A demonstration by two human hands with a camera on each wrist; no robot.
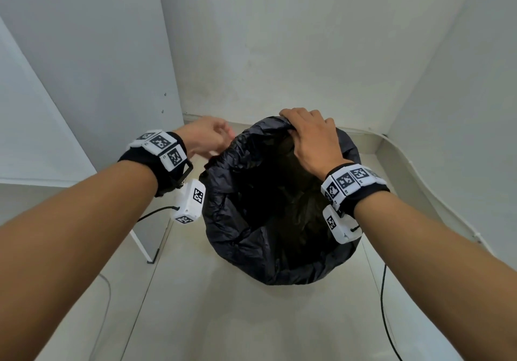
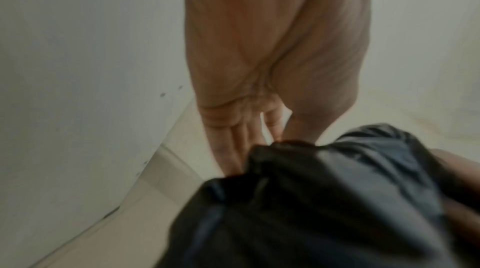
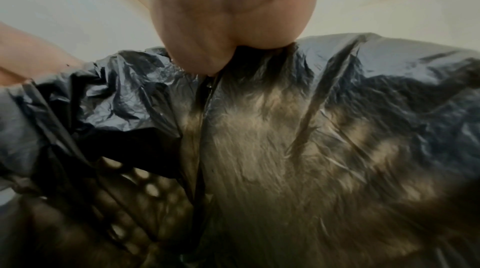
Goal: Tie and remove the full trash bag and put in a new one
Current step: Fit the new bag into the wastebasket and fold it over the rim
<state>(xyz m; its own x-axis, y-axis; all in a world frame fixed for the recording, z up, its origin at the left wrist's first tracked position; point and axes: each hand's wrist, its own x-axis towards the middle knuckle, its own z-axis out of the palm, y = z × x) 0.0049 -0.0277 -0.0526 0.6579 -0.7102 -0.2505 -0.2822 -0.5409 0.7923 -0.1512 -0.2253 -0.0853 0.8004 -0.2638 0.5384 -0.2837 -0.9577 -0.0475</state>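
A black trash bag (image 1: 251, 192) stands open-mouthed on the floor in a corner, and its inside looks dark. My right hand (image 1: 292, 127) grips the bag's far rim, with the fingers curled over the bunched plastic. In the right wrist view this right hand (image 3: 221, 31) holds the bag (image 3: 259, 138) taut, and a mesh bin wall (image 3: 145, 188) shows through the plastic. My left hand (image 1: 222, 142) is at the bag's left rim, blurred. In the left wrist view the left hand (image 2: 249, 134) has its fingers extended, with the tips behind the edge of the bag (image 2: 324, 200).
White walls close in behind and on both sides. A white panel on a thin leg (image 1: 140, 243) stands to the left. A black cable (image 1: 386, 318) runs over the floor on the right. A pale conduit (image 1: 405, 170) follows the right wall's base.
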